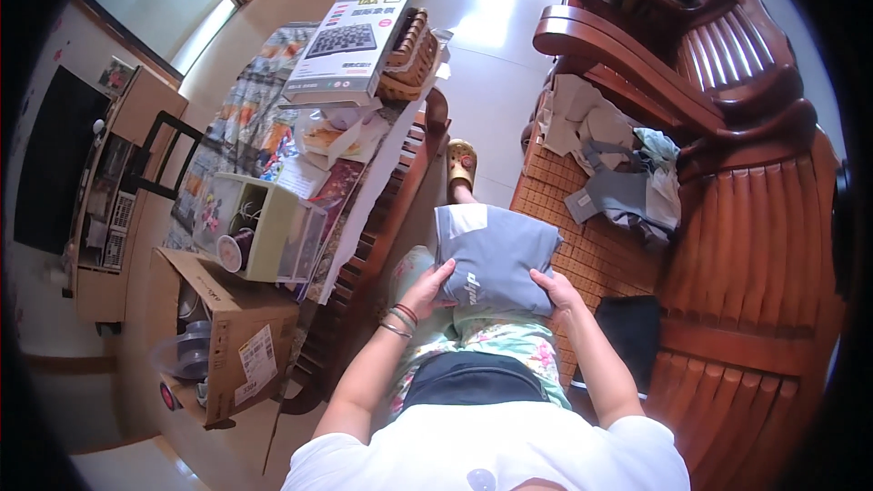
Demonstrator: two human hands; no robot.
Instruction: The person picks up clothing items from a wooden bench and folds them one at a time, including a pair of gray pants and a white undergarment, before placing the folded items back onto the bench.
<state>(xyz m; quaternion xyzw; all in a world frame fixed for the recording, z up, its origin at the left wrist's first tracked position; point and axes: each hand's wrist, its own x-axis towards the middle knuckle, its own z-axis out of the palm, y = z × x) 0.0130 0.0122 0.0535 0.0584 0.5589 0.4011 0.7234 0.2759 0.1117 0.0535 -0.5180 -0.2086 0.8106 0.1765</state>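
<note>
A folded grey-blue garment [500,250], with a pale patch at its far left corner and small white print near its front, lies flat above my lap. My left hand [429,289] grips its near left edge with the thumb on top and the fingers hidden beneath. Over on the right edge, my right hand [555,291] has hold of it the same way. A dark folded cloth [627,336] rests on the wooden bench by my right forearm. Farther along the bench is a loose heap of grey, beige and pale green clothes [627,168].
On my left stands a low table holding a game box [350,41], a wicker basket [409,64] and a pale green drawer box [250,223]. Nearer sits an open cardboard box [227,345]. The wooden bench [737,245] borders my right side.
</note>
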